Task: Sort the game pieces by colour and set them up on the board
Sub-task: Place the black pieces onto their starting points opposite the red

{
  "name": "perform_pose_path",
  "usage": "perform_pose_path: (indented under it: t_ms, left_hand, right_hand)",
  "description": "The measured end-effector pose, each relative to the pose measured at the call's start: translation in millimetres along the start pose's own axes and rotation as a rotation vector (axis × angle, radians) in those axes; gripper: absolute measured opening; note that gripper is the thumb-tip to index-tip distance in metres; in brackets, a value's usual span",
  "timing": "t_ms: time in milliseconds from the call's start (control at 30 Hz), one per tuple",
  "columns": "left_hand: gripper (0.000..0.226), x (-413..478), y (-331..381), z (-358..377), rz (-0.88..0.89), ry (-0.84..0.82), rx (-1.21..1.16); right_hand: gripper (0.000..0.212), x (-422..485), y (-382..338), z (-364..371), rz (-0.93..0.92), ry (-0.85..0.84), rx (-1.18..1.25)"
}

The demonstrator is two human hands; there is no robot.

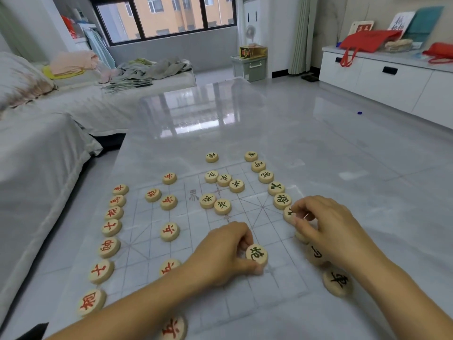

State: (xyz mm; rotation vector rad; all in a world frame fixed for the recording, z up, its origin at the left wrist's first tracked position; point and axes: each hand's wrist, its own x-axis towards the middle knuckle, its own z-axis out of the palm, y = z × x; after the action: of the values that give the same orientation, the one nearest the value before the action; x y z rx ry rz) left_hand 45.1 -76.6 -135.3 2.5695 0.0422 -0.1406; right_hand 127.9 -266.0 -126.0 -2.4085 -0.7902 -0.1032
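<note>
Left hand: I watch the left hand (225, 251) over the near middle of the board (147, 241), thumb and curled fingers gripping a green-lettered disc (256, 253); I cannot tell whether it touches the grid.
Right hand: the right hand (323, 224) is at the board's right edge, its curled fingertips pinching an edge disc (288, 214).
Red side: the red-lettered row (110, 247) lines the left edge, with other red discs just inside it.
Green side: the green-lettered row (276, 188) runs down the right edge; a loose cluster (223, 180) sits toward the far middle.
Setting: the board lies on a glossy pale table (343, 168).
</note>
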Motion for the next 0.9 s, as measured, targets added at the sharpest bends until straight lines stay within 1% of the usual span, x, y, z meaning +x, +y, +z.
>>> perform_pose_path:
  t_ms: [100,167,300,333,400,567,700,800,900]
  left_hand:
    - [0.039,-4.6,4.2,7.8,0.032,-0.025,0.014]
    - [0.038,-8.1,5.3,12.6,0.047,-0.008,0.028]
    - [0.037,-11.2,9.7,18.1,0.028,0.025,-0.026]
    - [0.037,-11.2,10.8,19.2,0.025,0.021,-0.028]
    - [0.039,-10.9,12.0,20.1,0.016,0.009,-0.046]
    - [0.043,-10.7,8.2,19.4,0.007,-0.040,-0.111]
    - [0.045,-8.7,3.8,2.7,0.011,-0.069,-0.090]
    - [0.037,3.8,-16.2,-27.6,-0.030,0.042,-0.092]
    - [0.028,20.0,-50.1,-56.1,-0.158,0.188,-0.164]
  right_hand:
    - [0.024,-9.4,-6.3,4.8,-0.114,-0.108,-0.051]
    - [0.035,-14.7,-10.9,8.6,-0.178,-0.203,-0.072]
    - [0.062,-21.7,-18.5,15.0,-0.237,-0.341,-0.104]
    - [0.059,-23.3,-19.8,15.6,-0.242,-0.360,-0.118]
    - [0.045,-25.8,-22.0,15.3,-0.230,-0.371,-0.121]
    - [0.043,-25.9,-25.0,16.7,-0.196,-0.386,-0.153]
    - [0.039,-25.5,-25.3,16.3,-0.187,-0.380,-0.190]
    - [0.033,-25.4,-25.6,15.9,-0.172,-0.389,-0.172]
    - [0.036,-23.3,-24.5,16.9,-0.152,-0.410,-0.168]
